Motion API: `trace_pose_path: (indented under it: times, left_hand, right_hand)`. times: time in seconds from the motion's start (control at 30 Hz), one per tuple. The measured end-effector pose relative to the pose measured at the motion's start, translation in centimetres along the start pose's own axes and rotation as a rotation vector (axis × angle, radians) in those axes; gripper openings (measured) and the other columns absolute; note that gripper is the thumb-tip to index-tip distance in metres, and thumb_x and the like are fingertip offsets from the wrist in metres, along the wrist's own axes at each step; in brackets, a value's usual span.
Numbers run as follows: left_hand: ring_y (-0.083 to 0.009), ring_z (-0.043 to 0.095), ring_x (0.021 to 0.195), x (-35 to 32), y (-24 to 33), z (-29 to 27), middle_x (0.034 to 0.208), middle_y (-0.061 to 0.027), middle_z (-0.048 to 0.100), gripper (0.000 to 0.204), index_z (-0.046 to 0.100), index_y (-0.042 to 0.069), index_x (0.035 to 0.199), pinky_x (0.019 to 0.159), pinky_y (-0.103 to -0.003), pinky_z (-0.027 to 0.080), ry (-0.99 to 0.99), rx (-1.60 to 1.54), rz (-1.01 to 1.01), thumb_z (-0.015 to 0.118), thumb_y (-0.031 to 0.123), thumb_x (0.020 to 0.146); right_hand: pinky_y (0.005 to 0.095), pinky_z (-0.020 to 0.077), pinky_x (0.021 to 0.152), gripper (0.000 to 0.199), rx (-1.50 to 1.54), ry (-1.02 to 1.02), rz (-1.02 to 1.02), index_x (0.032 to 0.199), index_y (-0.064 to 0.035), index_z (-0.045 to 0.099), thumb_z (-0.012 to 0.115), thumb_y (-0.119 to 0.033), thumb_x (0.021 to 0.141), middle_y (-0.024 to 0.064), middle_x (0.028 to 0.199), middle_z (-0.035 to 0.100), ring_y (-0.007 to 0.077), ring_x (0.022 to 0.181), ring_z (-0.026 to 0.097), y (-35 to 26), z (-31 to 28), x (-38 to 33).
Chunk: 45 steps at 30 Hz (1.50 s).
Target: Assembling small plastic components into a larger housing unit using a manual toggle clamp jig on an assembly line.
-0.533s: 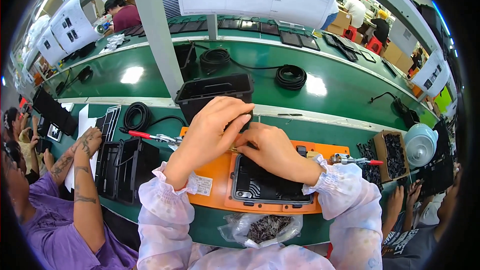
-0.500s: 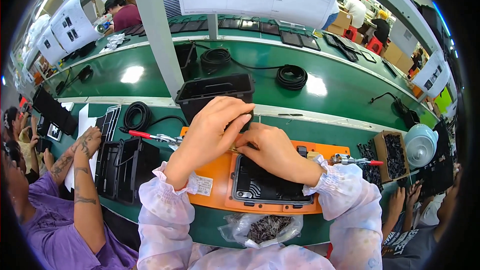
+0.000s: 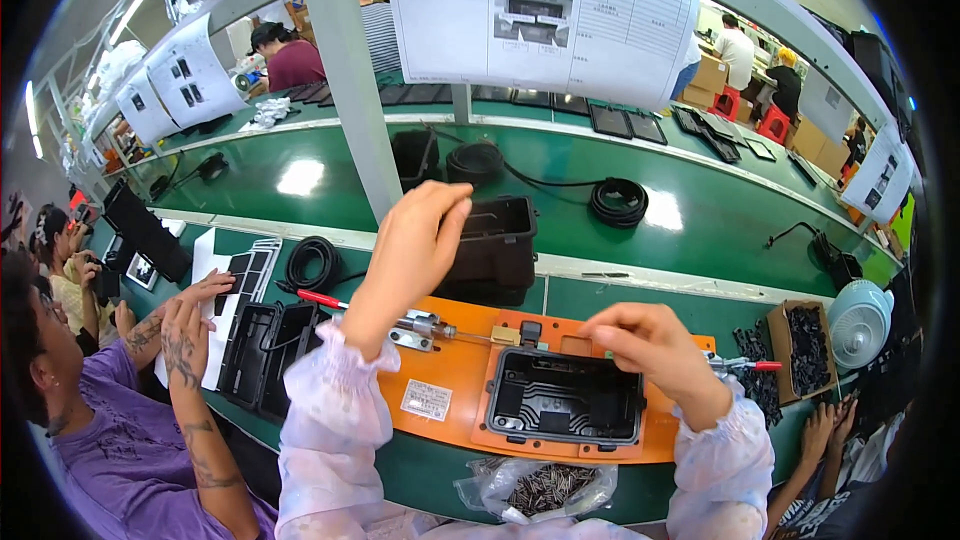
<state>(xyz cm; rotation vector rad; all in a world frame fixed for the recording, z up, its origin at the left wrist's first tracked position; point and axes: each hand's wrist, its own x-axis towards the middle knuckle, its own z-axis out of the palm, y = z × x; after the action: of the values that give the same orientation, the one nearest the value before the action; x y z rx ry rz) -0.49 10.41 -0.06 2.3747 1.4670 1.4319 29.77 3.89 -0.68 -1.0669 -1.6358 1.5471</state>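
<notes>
My left hand (image 3: 415,245) is raised, fingers stretched and nothing visible in them, in front of a deep black plastic box (image 3: 492,250) standing at the back of the bench. My right hand (image 3: 655,345) hovers over the right end of an orange fixture plate (image 3: 440,365), thumb and fingers apart and loosely bent. Set in the plate is an open black housing (image 3: 565,398), its ribbed inside showing. A metal toggle clamp (image 3: 425,328) with a red handle lies left of the housing; another clamp (image 3: 735,364) is at the right, partly behind my wrist.
A plastic bag of small screws (image 3: 550,488) lies in front of the plate. Coiled black cables (image 3: 315,262) and black cases (image 3: 255,345) stand left, near a co-worker's tattooed arms (image 3: 185,360). A carton of black parts (image 3: 803,348) and a white fan (image 3: 860,322) stand right.
My hands have parted from the housing's far left corner: the left moved toward the black box, the right to the right. The housing's inside is uncovered. The view has shifted upward.
</notes>
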Motion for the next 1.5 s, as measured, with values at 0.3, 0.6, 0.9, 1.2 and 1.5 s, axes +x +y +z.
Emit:
trace_pose_path:
  times: [0.3,0.6,0.9,1.2,1.5]
  left_hand:
    - [-0.0458,0.066,0.11,9.2,-11.9,6.4,0.114,-0.0298,0.069,0.044,0.073,-0.004,0.11,0.097,-0.05,0.053,-0.444,0.459,-0.503,0.064,0.036,0.095]
    - [-0.0418,0.068,0.109,12.6,-14.2,5.7,0.121,-0.0215,0.071,0.059,0.07,-0.006,0.118,0.092,-0.048,0.053,-1.132,0.672,-0.406,0.061,0.049,0.096]
    - [-0.0436,0.068,0.107,13.6,-16.0,7.3,0.117,-0.0266,0.07,0.051,0.072,-0.006,0.111,0.091,-0.049,0.053,-1.013,0.775,-0.432,0.061,0.041,0.097]
    - [-0.0397,0.068,0.109,12.0,-21.1,9.4,0.112,-0.0245,0.072,0.061,0.074,-0.004,0.104,0.09,-0.047,0.055,-0.99,0.738,-0.371,0.079,0.052,0.082]
    - [-0.0418,0.069,0.104,13.8,-15.5,6.8,0.109,-0.025,0.072,0.038,0.075,-0.002,0.105,0.091,-0.045,0.055,-0.581,0.652,-0.315,0.075,0.031,0.086]
  right_hand:
    - [0.0372,0.0593,0.092,0.025,0.445,0.144,-0.051,0.12,0.01,0.064,0.057,0.005,0.096,0.0237,0.123,0.067,0.0289,0.106,0.071,2.9,-1.9,-7.8]
    - [0.0311,0.0536,0.099,0.051,0.438,0.106,0.076,0.146,0.0071,0.048,0.065,-0.011,0.101,0.0213,0.141,0.06,0.0302,0.125,0.064,2.2,-2.3,-10.1]
    - [0.032,0.0583,0.089,0.036,0.39,0.16,0.105,0.136,0.0054,0.059,0.061,-0.005,0.101,0.0169,0.122,0.069,0.0286,0.112,0.07,2.2,-2.3,-10.4]
    - [0.0352,0.0626,0.088,0.025,0.373,0.093,0.162,0.125,0.0122,0.063,0.055,0.004,0.103,0.022,0.113,0.072,0.0296,0.106,0.073,2.3,-2.9,-11.7]
    - [0.0352,0.0624,0.089,0.022,0.398,0.093,0.084,0.12,0.011,0.067,0.06,0.003,0.101,0.0212,0.111,0.073,0.0259,0.106,0.073,3.2,-2.8,-12.6]
